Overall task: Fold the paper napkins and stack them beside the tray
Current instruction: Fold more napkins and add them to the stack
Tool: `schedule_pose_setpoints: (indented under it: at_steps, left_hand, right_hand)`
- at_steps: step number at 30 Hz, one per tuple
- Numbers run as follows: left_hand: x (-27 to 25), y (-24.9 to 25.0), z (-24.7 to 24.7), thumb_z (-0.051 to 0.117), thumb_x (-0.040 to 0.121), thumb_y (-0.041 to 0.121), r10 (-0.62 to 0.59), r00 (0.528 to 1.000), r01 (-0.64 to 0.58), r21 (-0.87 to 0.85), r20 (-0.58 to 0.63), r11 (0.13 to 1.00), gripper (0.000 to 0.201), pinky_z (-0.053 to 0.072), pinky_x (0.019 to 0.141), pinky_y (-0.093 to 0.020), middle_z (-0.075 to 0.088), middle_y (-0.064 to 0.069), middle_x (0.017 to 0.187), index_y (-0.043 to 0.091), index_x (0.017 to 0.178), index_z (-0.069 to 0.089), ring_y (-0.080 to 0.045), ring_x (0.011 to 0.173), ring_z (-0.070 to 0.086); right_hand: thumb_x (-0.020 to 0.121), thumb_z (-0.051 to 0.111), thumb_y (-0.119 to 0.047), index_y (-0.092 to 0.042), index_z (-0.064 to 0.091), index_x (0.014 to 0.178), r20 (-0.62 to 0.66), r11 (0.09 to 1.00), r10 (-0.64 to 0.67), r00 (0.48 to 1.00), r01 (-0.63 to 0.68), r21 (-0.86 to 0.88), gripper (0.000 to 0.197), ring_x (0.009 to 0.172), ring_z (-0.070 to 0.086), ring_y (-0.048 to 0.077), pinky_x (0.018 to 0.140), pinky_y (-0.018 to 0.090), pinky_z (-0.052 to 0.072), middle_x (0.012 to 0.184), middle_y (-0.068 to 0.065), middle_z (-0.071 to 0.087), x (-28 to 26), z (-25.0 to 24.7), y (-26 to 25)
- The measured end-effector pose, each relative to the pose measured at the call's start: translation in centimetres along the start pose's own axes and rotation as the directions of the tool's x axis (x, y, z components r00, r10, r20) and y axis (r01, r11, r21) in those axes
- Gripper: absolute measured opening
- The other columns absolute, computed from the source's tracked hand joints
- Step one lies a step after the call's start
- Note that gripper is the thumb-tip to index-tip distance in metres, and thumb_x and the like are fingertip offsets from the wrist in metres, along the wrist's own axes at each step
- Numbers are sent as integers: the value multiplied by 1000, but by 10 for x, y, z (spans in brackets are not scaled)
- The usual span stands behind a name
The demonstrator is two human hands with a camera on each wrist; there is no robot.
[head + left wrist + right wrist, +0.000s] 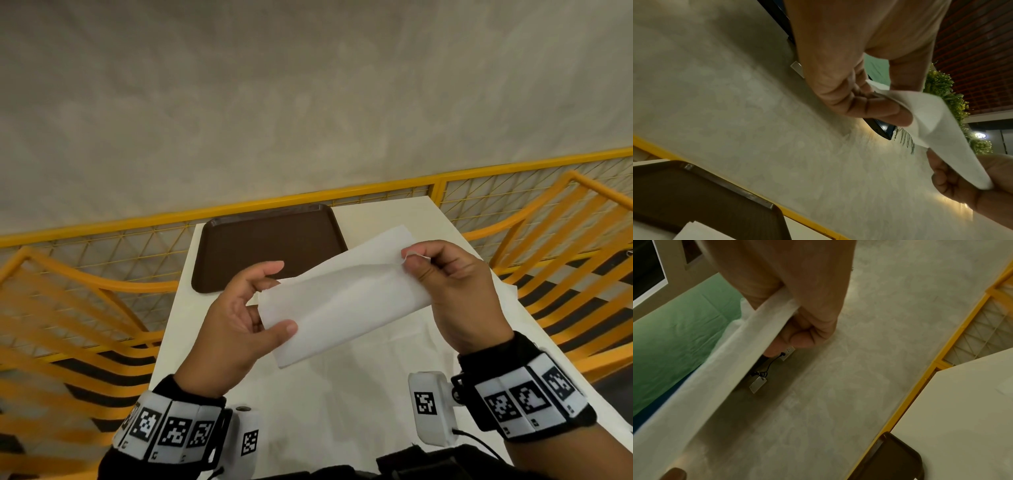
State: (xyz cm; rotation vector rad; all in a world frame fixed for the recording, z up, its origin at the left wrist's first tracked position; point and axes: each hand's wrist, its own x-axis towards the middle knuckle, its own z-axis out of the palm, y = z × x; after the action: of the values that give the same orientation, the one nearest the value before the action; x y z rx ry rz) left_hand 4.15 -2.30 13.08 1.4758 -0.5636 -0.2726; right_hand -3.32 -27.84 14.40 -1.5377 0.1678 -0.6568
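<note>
A white paper napkin (342, 298), folded over into a long strip, hangs in the air above the white table (342, 394) between both hands. My left hand (246, 318) pinches its near left end, thumb on top and fingers underneath. My right hand (442, 274) pinches the far right end with thumb and curled fingers. The napkin (937, 126) shows in the left wrist view between my left hand (869, 100) and my right hand (970, 183). In the right wrist view the napkin (715, 369) runs from the right hand (797, 327). An empty brown tray (267, 243) lies on the table's far left.
More white napkins (428, 329) lie flat on the table under the hands and at its right edge. Yellow chairs (68, 308) stand on both sides of the table. A yellow mesh railing (342, 195) runs behind it, before a grey wall.
</note>
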Motion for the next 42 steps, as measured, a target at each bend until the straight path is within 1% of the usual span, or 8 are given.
schedule_pose_setpoints:
  at_steps: [10,17,23,28,30,33,39,42]
  left_hand:
    - [-2,-5,-5,79,60,31,36,999,-38,144,15,989,37,58,78,-36,70,2,101,22,96,74,-24,95,68]
    - [-4,-6,8,71,66,47,65,972,-29,158,-225,987,31,56,79,-38,75,0,92,28,90,76,-22,87,70]
    - [-3,-9,14,72,56,49,97,937,-22,220,-335,975,35,55,68,-35,73,1,79,23,79,72,-19,75,68]
    - [-1,-14,13,78,54,41,11,930,27,97,-368,995,29,53,68,-33,72,-2,80,19,72,72,-25,80,66]
    - [0,-15,13,83,62,20,-61,927,61,-12,-369,998,13,52,69,-28,72,-2,79,17,67,72,-23,82,66]
    - [1,-14,13,79,67,-2,-134,921,90,-137,-365,987,20,54,66,-19,74,-2,83,13,79,72,-20,82,67]
    - [4,-8,12,78,54,42,-188,901,73,-291,-391,954,31,45,85,-36,69,-14,96,17,72,75,-25,90,58]
    - [6,-7,10,78,55,40,-159,903,65,-240,-400,969,25,48,75,-24,69,-7,88,17,63,72,-17,84,60]
  right_hand:
    - [83,69,-4,-28,77,72,-39,998,29,999,-27,52,28,81,66,11,75,23,52,82,-6,74,1,2,-3]
    - [71,76,-22,-21,72,67,-58,992,69,996,-63,109,5,76,65,21,72,33,52,77,2,71,0,3,-10]
    - [67,77,-27,-22,69,63,-78,993,86,993,-79,87,10,74,63,21,70,35,50,74,1,69,1,5,-12]
    - [66,79,-28,-21,68,60,-129,993,104,986,-95,74,14,69,61,19,66,32,48,70,1,68,2,8,-12]
    - [63,79,-32,-21,68,59,-151,994,104,983,-96,57,16,68,60,18,65,31,47,69,1,67,2,9,-12]
    - [61,80,-36,-21,65,57,-180,996,94,979,-90,29,22,68,57,19,65,32,45,69,4,64,2,12,-12]
    - [61,81,-32,-18,60,58,-167,994,103,981,-95,55,25,68,58,19,63,30,46,69,6,61,4,14,-12]
    - [58,82,-31,-20,59,55,-154,992,111,982,-99,81,25,65,58,16,59,26,46,65,0,61,7,14,-12]
